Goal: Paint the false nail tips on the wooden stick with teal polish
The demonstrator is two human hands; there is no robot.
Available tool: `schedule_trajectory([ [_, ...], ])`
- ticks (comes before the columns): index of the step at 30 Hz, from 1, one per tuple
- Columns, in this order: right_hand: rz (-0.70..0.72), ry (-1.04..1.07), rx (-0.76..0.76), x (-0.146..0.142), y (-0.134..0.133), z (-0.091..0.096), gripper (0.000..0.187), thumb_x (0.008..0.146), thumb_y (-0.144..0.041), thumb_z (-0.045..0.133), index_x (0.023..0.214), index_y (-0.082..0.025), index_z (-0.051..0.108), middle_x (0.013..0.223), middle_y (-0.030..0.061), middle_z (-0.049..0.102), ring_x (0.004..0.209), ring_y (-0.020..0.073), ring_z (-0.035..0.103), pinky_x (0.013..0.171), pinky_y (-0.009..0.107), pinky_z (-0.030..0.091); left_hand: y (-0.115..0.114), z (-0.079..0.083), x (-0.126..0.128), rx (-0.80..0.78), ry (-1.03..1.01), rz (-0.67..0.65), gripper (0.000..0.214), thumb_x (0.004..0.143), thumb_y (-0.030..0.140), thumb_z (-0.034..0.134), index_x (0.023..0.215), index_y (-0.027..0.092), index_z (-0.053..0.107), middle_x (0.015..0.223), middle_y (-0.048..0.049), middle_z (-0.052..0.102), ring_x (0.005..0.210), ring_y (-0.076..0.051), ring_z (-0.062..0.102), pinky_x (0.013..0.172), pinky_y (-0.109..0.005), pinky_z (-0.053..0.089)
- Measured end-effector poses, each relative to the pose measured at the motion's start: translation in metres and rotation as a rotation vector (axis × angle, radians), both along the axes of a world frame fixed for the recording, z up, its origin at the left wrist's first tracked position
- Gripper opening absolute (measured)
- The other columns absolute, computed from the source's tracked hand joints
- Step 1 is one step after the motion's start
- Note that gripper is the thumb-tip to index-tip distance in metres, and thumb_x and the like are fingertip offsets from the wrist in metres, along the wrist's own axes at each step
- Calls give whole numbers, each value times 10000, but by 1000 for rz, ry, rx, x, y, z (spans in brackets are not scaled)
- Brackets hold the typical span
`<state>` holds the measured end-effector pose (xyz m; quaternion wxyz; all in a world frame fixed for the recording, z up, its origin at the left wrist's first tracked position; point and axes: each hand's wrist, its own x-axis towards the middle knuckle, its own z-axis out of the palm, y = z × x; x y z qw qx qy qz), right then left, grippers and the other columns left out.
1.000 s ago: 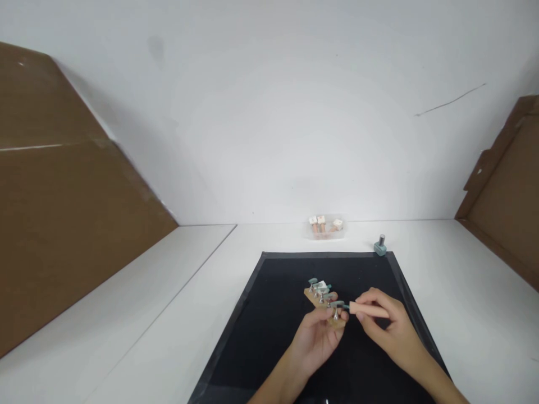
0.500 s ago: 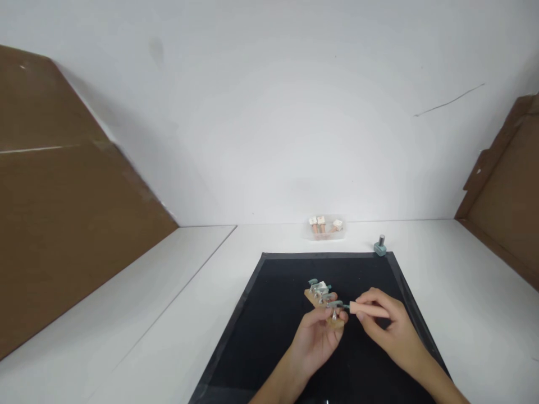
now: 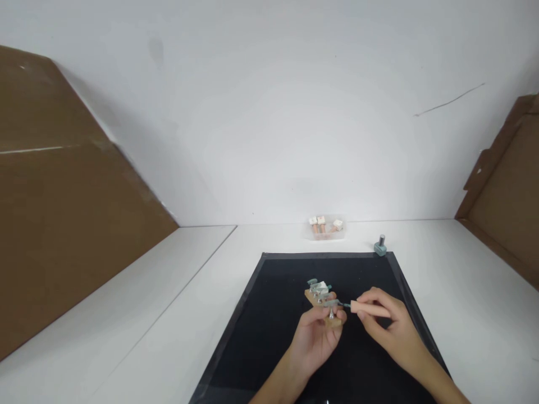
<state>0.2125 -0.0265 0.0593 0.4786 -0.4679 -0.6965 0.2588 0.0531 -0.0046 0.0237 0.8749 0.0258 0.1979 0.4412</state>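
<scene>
Pinched peach cylindrical brush handle [image 3: 369,308] between right hand [image 3: 389,331] fingertips; gripped tan wooden strip stand [image 3: 312,297] of silver pegs with left hand [image 3: 316,339], over matte black mat [image 3: 261,336].

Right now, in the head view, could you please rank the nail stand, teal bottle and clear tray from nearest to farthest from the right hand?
1. The nail stand, just left of the right hand.
2. The teal bottle, straight ahead.
3. The clear tray, farther back and left.
</scene>
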Motion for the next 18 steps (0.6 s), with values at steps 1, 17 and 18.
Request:
schedule_trajectory([
  [1,1,-1,-2,0,0,0,78,765,-173,524,721,-193,586,602,-1,587,519,142,558,470,219,452,0,0,0,-3,-5,-5,299,576,-1,603,850,119,619,657,-31,638,589,-82,609,596,-138,479],
  [17,-55,66,-1,0,0,1,66,762,-210,549,738,-197,609,658,28,640,621,179,610,489,225,470,-1,5,-4,-15,-46,-27,250,552,-2,595,768,122,577,614,-3,542,574,-68,558,500,-108,439],
  [18,-53,82,-10,0,0,1,66,758,-211,551,733,-195,610,650,26,637,608,174,605,480,221,464,-1,5,-4,-8,-36,-27,249,552,-4,595,764,123,574,613,-1,538,571,-66,554,499,-109,438],
])
